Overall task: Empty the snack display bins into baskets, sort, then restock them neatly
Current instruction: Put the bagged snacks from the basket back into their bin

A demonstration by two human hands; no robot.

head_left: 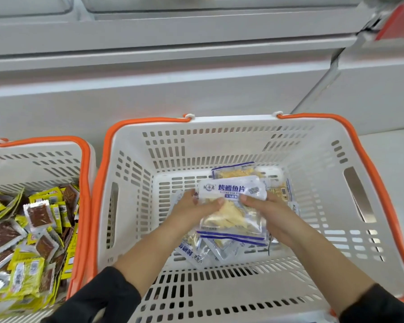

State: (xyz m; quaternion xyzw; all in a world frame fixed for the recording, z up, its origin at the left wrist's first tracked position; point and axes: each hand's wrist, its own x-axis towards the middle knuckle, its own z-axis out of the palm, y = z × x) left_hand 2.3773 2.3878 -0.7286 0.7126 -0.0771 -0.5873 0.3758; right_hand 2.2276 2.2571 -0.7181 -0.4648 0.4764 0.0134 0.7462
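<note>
Inside the large white basket with orange handles, the left hand and right hand pinch a stack of grilled cod fillet packets by its 2 side edges, thumbs on top. The packets look light, soft and slippery, best held at the seams. Left of this basket, a second basket holds small yellow snack sachets.

Two white slotted baskets are edged with orange handles. The fish snack packets are printed white with blue lettering and blue stripes, pale yellow pieces showing through. The small packets are coloured yellow and brown. Black sleeves are worn.
</note>
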